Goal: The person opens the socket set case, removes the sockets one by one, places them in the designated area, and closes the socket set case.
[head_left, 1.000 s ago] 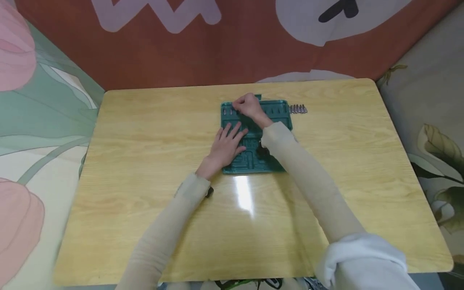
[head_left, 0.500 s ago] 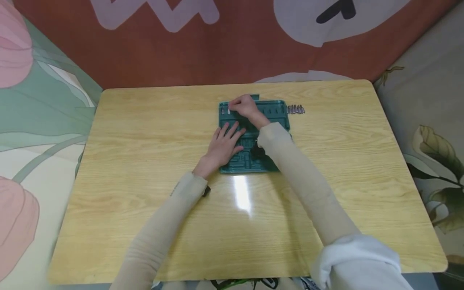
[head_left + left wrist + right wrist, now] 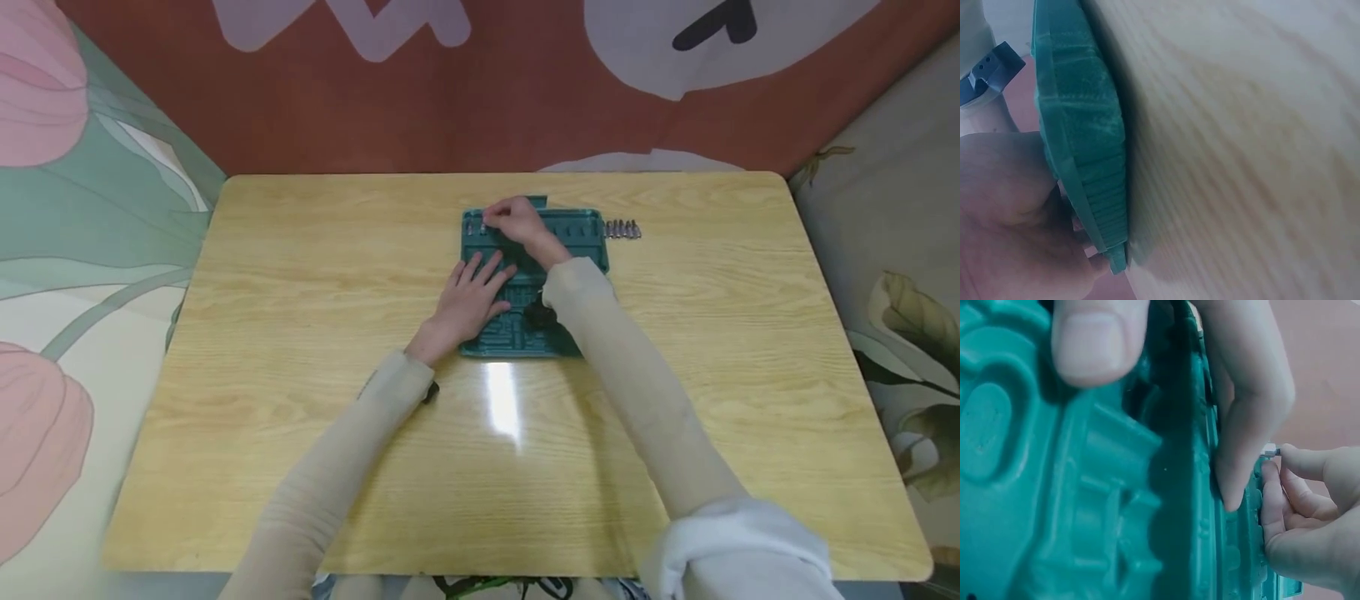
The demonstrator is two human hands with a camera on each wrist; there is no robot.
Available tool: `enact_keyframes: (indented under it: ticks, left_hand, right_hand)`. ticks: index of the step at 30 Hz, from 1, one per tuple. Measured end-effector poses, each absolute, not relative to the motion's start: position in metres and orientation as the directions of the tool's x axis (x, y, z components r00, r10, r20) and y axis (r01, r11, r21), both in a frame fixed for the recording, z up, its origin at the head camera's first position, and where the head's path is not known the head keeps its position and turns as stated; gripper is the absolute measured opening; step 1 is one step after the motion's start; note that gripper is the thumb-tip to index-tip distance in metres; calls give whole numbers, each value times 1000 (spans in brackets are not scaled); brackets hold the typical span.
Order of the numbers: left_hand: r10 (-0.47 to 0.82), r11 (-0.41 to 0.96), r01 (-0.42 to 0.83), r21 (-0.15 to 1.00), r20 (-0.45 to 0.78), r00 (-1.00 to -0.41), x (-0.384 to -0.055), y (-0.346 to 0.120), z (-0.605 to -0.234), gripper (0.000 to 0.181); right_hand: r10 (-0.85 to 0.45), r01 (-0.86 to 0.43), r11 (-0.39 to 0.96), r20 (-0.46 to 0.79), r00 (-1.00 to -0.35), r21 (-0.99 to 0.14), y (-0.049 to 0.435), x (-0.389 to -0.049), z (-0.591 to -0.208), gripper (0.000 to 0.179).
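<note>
A teal plastic tool case (image 3: 483, 340) lies opened flat on the table, with moulded recesses in both halves. My left hand (image 3: 465, 302) rests spread over its left side near the middle. The right wrist view shows that hand's thumb (image 3: 1094, 347) over the moulded recesses. At the far left row of slots, my right hand (image 3: 517, 221) pinches a small silver bit (image 3: 1269, 450) between thumb and fingertips. Beside the case on the right, several similar silver bits (image 3: 622, 229) stand in a row. The left wrist view catches the case's side wall (image 3: 1088, 144) with my palm above it.
The wooden table (image 3: 300, 333) extends widely around the case, with a bright light reflection in front of it. A reddish printed cloth (image 3: 510, 108) hangs behind the far edge. Dark cables (image 3: 555, 587) show below the near edge.
My right fingertips have moved slightly left along the far row of slots, still pinching the small silver bit. The left hand stays in place on the case. The head view has shifted slightly.
</note>
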State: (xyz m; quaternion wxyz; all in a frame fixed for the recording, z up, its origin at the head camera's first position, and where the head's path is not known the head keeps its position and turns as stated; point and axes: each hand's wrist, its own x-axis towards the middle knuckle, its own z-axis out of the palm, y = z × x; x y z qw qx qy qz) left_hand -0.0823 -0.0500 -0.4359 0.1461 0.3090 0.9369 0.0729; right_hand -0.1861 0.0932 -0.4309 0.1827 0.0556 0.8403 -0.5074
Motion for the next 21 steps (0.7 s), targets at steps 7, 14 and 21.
enact_keyframes:
  ticks: [7, 14, 21]
  left_hand:
    - [604, 796, 561, 229, -234, -762, -83, -47, -434, 59]
    - [608, 793, 564, 231, -236, -758, -81, -43, -434, 59]
    - [597, 801, 551, 233, -246, -764, -83, -47, -434, 60]
  right_hand:
    - [-90, 292, 463, -372, -924, -837, 94, -187, -425, 31]
    - [-116, 326, 385, -395, -911, -864, 101, -186, -422, 36]
    - [-177, 411, 200, -445, -878, -890, 115, -181, -417, 37]
